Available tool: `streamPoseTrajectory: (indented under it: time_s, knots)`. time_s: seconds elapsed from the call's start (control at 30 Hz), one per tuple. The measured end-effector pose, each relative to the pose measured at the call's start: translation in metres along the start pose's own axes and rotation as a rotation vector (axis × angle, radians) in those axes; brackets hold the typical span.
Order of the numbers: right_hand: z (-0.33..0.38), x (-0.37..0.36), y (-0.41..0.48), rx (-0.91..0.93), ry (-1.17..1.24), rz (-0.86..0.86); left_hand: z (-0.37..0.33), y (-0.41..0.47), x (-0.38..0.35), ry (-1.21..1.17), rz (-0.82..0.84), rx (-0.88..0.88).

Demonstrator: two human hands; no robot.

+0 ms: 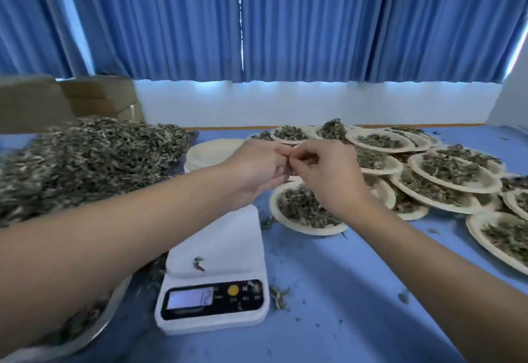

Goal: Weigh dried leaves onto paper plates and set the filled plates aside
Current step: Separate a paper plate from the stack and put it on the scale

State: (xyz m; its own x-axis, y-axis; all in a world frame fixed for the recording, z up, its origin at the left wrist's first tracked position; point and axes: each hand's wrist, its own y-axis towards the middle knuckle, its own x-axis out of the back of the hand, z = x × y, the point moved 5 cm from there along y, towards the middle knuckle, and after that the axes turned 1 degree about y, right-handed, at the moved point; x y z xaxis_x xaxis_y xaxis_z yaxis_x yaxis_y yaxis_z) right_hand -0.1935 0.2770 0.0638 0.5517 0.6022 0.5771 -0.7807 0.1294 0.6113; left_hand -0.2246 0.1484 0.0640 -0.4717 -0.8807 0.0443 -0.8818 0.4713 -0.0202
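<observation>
- Left hand (pixel 257 168) and right hand (pixel 323 171) meet above a filled paper plate (pixel 303 230), fingers curled tip to tip; what they pinch, I cannot tell.
- Scale (pixel 217 248) sits on the desk (pixel 343 291), with the dried leaf heap (pixel 85 159) to its left.

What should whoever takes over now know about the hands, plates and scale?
Left hand and right hand: fingers curled, tips meeting above the table; whether they pinch anything is unclear.
Scale: no plate on it, only leaf crumbs.
Leaf pile at left; empty plates stacked behind the hands.
Done: filled plates set aside at right, nearest plate beside the scale.
Left: put an empty plate on the scale, weigh more leaves.
</observation>
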Motion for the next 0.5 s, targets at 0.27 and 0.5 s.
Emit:
streamPoseTrajectory:
  time_s: [0.27, 0.5]
  knots:
    - [0.051, -0.103, 0.043, 0.221, -0.046, 0.217, 0.003, 0.000, 0.136, 0.551, -0.234, -0.206]
    - [0.041, -0.116, 0.063, 0.277, -0.136, 0.476, 0.009, 0.014, 0.158, 1.187, -0.096, -0.423]
